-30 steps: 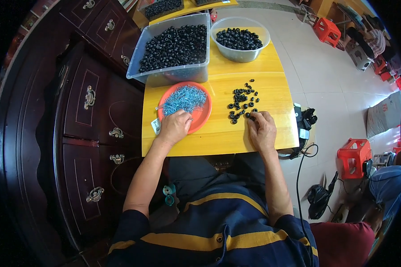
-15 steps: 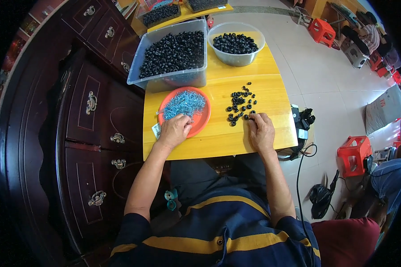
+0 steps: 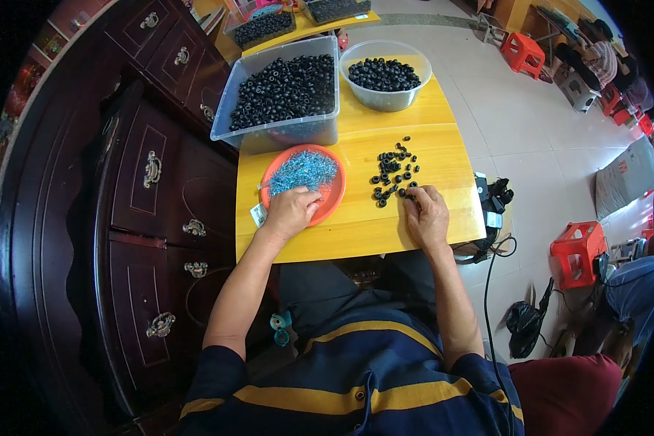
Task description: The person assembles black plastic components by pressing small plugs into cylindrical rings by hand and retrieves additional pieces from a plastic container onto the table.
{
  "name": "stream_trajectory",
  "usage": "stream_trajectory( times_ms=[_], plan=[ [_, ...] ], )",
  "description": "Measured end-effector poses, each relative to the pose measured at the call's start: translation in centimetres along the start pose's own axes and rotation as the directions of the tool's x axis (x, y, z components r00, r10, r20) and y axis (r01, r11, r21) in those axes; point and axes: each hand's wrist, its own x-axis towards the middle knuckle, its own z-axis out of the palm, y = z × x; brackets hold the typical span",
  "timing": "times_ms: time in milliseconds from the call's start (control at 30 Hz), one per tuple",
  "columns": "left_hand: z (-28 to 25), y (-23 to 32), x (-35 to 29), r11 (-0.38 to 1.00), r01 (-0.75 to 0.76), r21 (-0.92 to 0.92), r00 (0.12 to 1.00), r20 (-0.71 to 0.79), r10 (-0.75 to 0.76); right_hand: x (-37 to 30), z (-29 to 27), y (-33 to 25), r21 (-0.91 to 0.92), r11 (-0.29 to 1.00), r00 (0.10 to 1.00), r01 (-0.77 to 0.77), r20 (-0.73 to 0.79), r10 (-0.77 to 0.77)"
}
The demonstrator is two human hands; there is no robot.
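Note:
My left hand [image 3: 291, 211] is over the near rim of an orange-red plate [image 3: 333, 199], its thumb and fingers closed; whatever they pinch is too small to make out. Heaped on that plate are tiny shiny blue pieces [image 3: 303, 170]. At the right of the yellow table, my right hand [image 3: 427, 215] rests at the near edge of a loose scatter of small black round parts [image 3: 390, 166]. Its thumb and fingertips close about one small black ring [image 3: 412, 186], partly hidden by the fingers.
Behind the plate stands a clear square bin [image 3: 283, 134] full of black rings. Beside it is a round clear tub [image 3: 388, 98] of black parts. A dark wooden cabinet [image 3: 134, 251] borders the table's left. Red stools [image 3: 578, 254] and a black cable [image 3: 489, 291] are at right.
My left hand has shifted slightly right over the plate, its thumb and fingers still together. My right hand stays by the black parts. The whole view has moved a little.

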Motion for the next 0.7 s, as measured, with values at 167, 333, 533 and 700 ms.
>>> stream_trajectory(
  times_ms=[167,333,533,700],
  plan=[
    [0.1,0.1,0.7,0.989,-0.042,0.142,0.992,0.120,0.025,-0.1,-0.2,-0.1,-0.006,1.000,1.000,-0.022,0.007,0.022],
    [-0.3,0.4,1.0,0.980,-0.035,0.195,0.989,0.150,0.006,-0.1,-0.1,0.1,-0.007,1.000,1.000,-0.005,-0.002,0.005],
    [-2.2,2.7,0.5,1.000,-0.009,-0.020,1.000,-0.006,0.009,-0.5,-0.6,-1.0,0.240,0.970,0.979,-0.029,-0.187,0.075],
    [-3.2,7.3,0.5,0.990,-0.126,-0.068,0.990,-0.066,0.122,-1.9,1.0,-5.3,0.635,0.703,0.939,-0.320,0.310,0.148]
  ],
)
